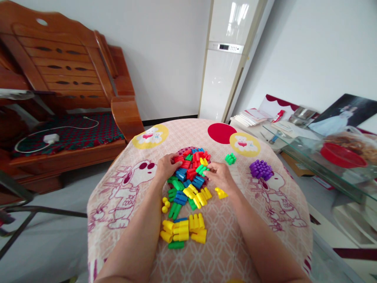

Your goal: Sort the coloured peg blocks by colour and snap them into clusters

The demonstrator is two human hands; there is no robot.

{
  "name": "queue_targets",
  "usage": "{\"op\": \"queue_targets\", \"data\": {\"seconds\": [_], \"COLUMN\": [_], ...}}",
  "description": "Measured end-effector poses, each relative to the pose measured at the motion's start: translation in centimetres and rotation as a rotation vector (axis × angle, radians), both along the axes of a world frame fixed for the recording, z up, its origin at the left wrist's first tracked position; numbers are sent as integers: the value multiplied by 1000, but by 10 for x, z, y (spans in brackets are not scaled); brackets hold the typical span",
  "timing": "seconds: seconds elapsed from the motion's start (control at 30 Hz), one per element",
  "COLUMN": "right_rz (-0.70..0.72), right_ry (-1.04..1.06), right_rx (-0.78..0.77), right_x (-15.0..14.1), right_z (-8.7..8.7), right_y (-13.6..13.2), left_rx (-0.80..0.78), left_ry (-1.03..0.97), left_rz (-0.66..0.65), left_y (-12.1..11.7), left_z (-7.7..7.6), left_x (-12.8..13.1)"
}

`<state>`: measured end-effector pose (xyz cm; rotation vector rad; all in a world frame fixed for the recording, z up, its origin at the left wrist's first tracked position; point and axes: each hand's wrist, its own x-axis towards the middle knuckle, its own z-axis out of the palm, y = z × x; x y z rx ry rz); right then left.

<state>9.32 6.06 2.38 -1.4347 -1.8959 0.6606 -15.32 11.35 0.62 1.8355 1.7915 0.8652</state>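
Observation:
A pile of red, blue, green and yellow plastic building blocks (180,196) lies in the middle of the round table. At the pile's far left edge, my left hand (166,169) has its thumb and fingers closed about a red block (177,159). My right hand (219,176) pinches a green block (202,169) over the right side of the pile, with a yellow block (204,161) just behind it. A separate yellow block (220,192) rests below my right hand. Nearer me lies a group of yellow blocks (181,231) with some green and blue.
A purple cluster of blocks (261,169) and a small green cluster (230,158) sit to the right on the patterned tablecloth (218,243). Beyond the right edge stands a glass shelf (297,151) with a red basket (343,155). A wooden bench (67,153) is at left.

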Motion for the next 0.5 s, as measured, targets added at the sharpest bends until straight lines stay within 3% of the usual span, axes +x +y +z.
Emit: {"op": "queue_targets", "data": {"seconds": [0.07,0.2,0.33,0.5], "right_rz": [-176,-501,-552,-559], "right_ry": [-59,-386,-582,-648], "right_rx": [42,55,1,-53], "right_x": [14,39,47,45], "right_z": [1,1,-2,0], "right_y": [6,13,13,12], "left_rx": [-3,6,17,10], "left_ry": [0,3,0,0], "left_rz": [1,1,3,-6], "left_y": [0,1,1,1], "left_z": [1,0,-3,-3], "left_x": [0,1,-1,-1]}}
